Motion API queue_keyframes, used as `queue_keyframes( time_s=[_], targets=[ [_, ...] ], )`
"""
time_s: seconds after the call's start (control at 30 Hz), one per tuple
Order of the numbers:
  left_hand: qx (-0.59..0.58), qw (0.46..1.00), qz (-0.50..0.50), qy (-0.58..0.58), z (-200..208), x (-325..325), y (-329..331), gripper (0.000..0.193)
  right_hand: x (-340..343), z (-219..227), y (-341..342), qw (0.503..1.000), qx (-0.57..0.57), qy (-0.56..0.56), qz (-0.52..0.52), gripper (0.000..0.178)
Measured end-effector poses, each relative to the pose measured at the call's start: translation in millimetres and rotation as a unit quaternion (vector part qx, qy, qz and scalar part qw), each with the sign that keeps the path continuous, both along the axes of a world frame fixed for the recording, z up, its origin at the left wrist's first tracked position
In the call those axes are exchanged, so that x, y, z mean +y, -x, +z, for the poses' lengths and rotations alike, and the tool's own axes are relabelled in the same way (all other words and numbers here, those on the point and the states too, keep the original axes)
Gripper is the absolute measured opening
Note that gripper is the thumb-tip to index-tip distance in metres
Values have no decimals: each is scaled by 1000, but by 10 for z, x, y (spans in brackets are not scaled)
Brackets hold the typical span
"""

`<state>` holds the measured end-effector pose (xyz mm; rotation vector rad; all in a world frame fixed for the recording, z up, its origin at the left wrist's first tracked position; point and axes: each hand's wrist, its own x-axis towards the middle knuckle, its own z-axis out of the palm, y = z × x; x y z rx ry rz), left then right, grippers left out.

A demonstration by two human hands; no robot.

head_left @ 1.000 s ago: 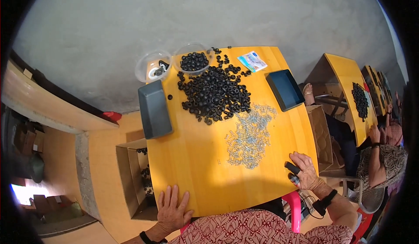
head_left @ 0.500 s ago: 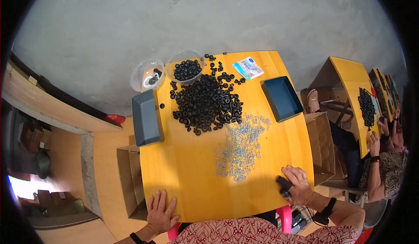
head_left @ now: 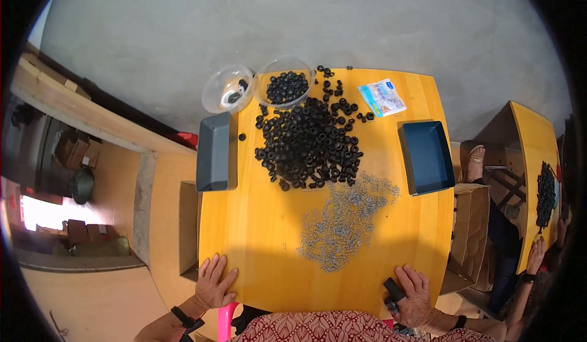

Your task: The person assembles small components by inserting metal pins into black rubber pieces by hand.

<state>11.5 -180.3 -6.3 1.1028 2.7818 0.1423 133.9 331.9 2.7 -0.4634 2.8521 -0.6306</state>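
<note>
Hands at the near table edge: our left hand (head_left: 214, 282) lies flat and empty; our right hand (head_left: 416, 293) wraps a small black object (head_left: 393, 290). It looks light, rigid, probably best pinched by its sides. Black rings (head_left: 309, 143) well apart.

My left hand (head_left: 215, 283) lies flat and open, palm down, fingers spread and pointing away from me, a dark band around its wrist. The forearm comes in from the lower edge, angled to my left. My right hand (head_left: 413, 294) sits knuckles up, fingers curled in a loose grip around something small and dark. That wrist wears a dark band too, and the forearm runs off to my right.
</note>
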Motion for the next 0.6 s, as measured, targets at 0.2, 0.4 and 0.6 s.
queue_keyframes(
  time_s=[0.2, 0.4, 0.6],
  targets=[
    [13, 1000, -19, 3, 42, 39, 43, 60, -46, 69, 46, 1000, 11, 0, -15, 59],
    [28, 999, -27, 15, 87, 96, 11, 60, -112, 24, -7, 997, 66, -24, -19, 59],
    [39, 999, -11, 2, 48, 82, 11, 68, -190, 10, -15, 994, 90, -65, -22, 59]
  ],
)
